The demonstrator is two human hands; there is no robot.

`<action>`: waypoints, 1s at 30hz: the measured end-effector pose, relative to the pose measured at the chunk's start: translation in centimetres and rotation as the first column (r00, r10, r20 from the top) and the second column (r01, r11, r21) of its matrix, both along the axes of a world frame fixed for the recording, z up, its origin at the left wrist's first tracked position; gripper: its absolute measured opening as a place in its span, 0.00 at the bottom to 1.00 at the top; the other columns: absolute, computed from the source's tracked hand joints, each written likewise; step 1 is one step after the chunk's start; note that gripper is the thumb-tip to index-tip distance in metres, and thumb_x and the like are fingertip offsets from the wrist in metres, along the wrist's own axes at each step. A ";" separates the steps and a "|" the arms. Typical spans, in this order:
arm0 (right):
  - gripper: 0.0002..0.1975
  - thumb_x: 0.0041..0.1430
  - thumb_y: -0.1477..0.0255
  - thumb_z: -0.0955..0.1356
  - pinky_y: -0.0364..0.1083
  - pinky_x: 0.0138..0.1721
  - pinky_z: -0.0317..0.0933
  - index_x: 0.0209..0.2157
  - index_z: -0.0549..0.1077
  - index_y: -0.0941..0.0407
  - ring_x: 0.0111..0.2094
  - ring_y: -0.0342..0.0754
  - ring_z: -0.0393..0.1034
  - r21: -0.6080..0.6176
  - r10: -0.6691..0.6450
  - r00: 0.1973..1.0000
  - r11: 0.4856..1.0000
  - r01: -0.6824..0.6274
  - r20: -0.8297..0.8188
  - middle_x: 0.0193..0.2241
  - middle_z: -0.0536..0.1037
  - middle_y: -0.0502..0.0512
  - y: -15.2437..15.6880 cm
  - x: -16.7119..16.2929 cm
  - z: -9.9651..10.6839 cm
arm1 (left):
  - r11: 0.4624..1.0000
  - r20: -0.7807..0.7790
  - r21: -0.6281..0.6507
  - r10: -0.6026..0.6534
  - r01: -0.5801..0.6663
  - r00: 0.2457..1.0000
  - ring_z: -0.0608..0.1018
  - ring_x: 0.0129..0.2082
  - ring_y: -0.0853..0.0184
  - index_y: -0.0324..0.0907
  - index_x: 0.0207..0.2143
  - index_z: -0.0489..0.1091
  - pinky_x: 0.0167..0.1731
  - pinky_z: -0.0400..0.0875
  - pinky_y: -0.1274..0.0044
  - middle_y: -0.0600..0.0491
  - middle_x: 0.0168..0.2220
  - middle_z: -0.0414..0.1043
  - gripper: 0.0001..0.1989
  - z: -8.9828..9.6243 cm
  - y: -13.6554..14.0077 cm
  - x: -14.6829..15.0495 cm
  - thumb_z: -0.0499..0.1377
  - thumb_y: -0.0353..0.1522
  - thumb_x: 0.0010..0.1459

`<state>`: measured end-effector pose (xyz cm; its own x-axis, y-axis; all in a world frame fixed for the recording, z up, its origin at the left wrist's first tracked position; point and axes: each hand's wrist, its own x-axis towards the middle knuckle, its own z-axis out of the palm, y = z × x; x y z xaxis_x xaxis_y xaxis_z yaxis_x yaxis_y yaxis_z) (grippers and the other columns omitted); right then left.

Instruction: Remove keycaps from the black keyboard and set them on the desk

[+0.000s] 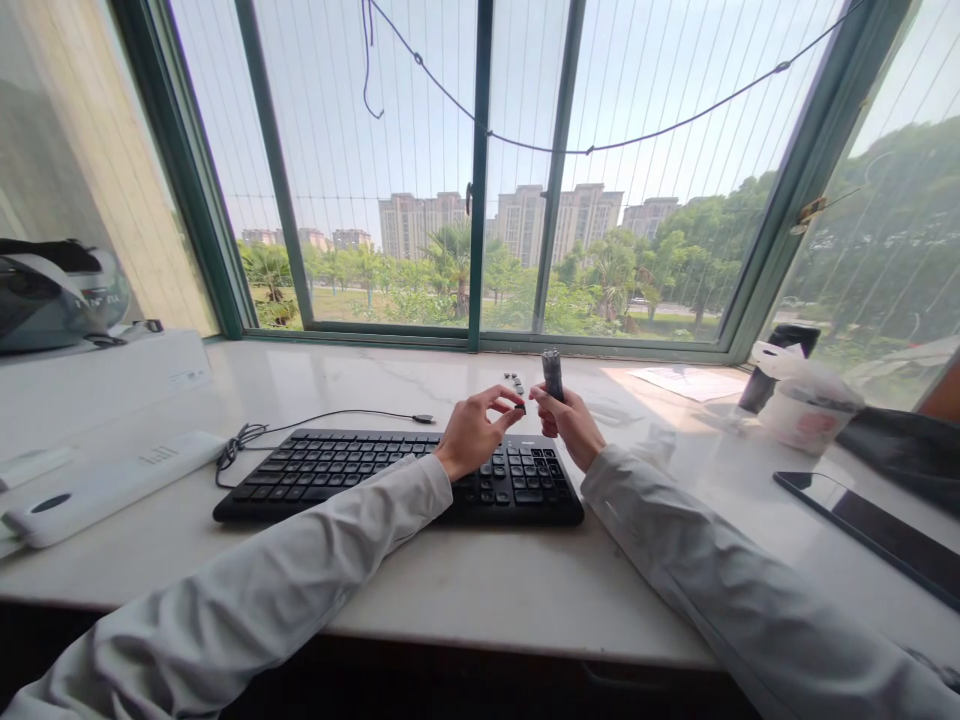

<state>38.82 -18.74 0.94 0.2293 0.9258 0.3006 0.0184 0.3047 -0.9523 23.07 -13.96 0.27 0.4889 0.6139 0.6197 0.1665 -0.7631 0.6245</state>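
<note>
My left hand [474, 430] is above the right part of a black keyboard [330, 470], thumb and fingers pinching a small black keycap [519, 408]. Close by, my right hand [571, 425] is wrapped round a short dark cylinder [552, 375]. It stands nearly upright with its lighter, notched end on top; its exact kind is unclear. A few loose keycaps [516, 383] lie on the white tabletop [480, 590] behind the hands. Some keys of the number pad [541, 465] look to be off. The left forearm hides part of the keyboard.
A coiled cable with a USB plug [423, 419] lies behind the keyboard. At left are a long white device [120, 490] and a white box [112, 375] with a helmet [60, 290] on it. A phone [870, 530], a bagged tub [810, 405] and paper [686, 383] lie right.
</note>
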 end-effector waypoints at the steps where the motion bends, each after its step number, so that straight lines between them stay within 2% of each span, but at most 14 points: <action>1: 0.18 0.48 0.57 0.71 0.38 0.16 0.42 0.32 0.67 0.56 0.15 0.35 0.46 -0.025 0.004 1.000 1.000 -0.003 0.017 0.15 0.54 0.40 -0.1 -0.1 0.0 | 1.000 0.005 -0.002 0.010 -0.010 1.000 0.79 0.33 0.67 0.46 0.41 0.72 0.29 0.69 0.80 0.54 0.34 0.77 0.11 0.1 -0.1 0.0 0.58 0.40 0.59; 5: 0.21 0.45 0.54 0.71 0.38 0.14 0.43 0.32 0.70 0.58 0.14 0.36 0.47 -0.090 0.006 0.996 0.996 0.003 0.092 0.14 0.56 0.40 -0.2 -0.2 -0.2 | 0.999 0.013 0.009 0.042 -0.042 0.999 0.79 0.36 0.67 0.47 0.42 0.72 0.29 0.69 0.81 0.54 0.35 0.77 0.11 0.4 -0.3 -0.1 0.58 0.40 0.59; 12: 0.25 0.46 0.51 0.70 0.39 0.15 0.47 0.33 0.76 0.60 0.15 0.38 0.51 -0.080 -0.044 0.957 0.994 0.070 0.287 0.13 0.56 0.41 0.2 0.4 -0.7 | 0.992 -0.083 0.047 0.122 -0.118 0.989 0.79 0.35 0.66 0.47 0.42 0.71 0.37 0.70 0.78 0.55 0.35 0.78 0.11 1.0 -0.8 -0.5 0.59 0.39 0.58; 17: 0.26 0.48 0.49 0.67 0.40 0.18 0.49 0.29 0.77 0.59 0.16 0.39 0.54 -0.053 -0.068 0.877 0.993 0.106 0.476 0.13 0.60 0.44 0.6 1.0 -1.1 | 0.969 -0.146 0.161 0.210 -0.186 0.967 0.78 0.36 0.65 0.47 0.39 0.73 0.39 0.69 0.77 0.57 0.36 0.78 0.09 0.6 -0.5 -0.5 0.62 0.37 0.55; 20: 0.24 0.55 0.50 0.63 0.42 0.24 0.53 0.29 0.76 0.57 0.21 0.43 0.62 -0.023 -0.127 0.763 0.983 0.184 0.634 0.17 0.67 0.48 0.7 1.4 -1.1 | 0.953 -0.175 0.239 0.233 -0.188 0.957 0.77 0.39 0.65 0.47 0.38 0.73 0.43 0.68 0.76 0.56 0.39 0.77 0.07 0.6 -0.3 -0.5 0.61 0.36 0.56; 23: 0.19 0.60 0.57 0.60 0.44 0.30 0.55 0.33 0.73 0.56 0.31 0.48 0.68 0.046 -0.217 0.531 0.947 0.317 0.819 0.26 0.75 0.54 0.4 1.7 -0.7 | 0.933 -0.239 0.283 0.295 -0.225 0.925 0.77 0.41 0.64 0.47 0.39 0.74 0.45 0.67 0.75 0.56 0.40 0.77 0.08 1.0 0.0 -0.7 0.60 0.36 0.55; 26: 0.13 0.61 0.65 0.59 0.46 0.32 0.56 0.41 0.69 0.57 0.37 0.53 0.70 0.028 -0.178 0.316 0.903 0.429 0.932 0.36 0.77 0.61 -0.1 2.1 -0.3 | 0.897 -0.287 0.333 0.391 -0.292 0.875 0.77 0.41 0.63 0.49 0.39 0.74 0.43 0.67 0.74 0.57 0.41 0.77 0.09 1.5 0.6 -1.2 0.60 0.37 0.55; 30: 0.14 0.61 0.67 0.57 0.49 0.35 0.59 0.44 0.67 0.57 0.41 0.56 0.71 0.001 -0.110 0.191 0.868 0.496 0.975 0.43 0.75 0.65 -0.1 3.1 -0.1 | 0.854 -0.352 0.378 0.489 -0.357 0.798 0.76 0.41 0.61 0.51 0.40 0.74 0.42 0.67 0.73 0.57 0.41 0.77 0.10 1.9 2.4 -1.8 0.60 0.39 0.55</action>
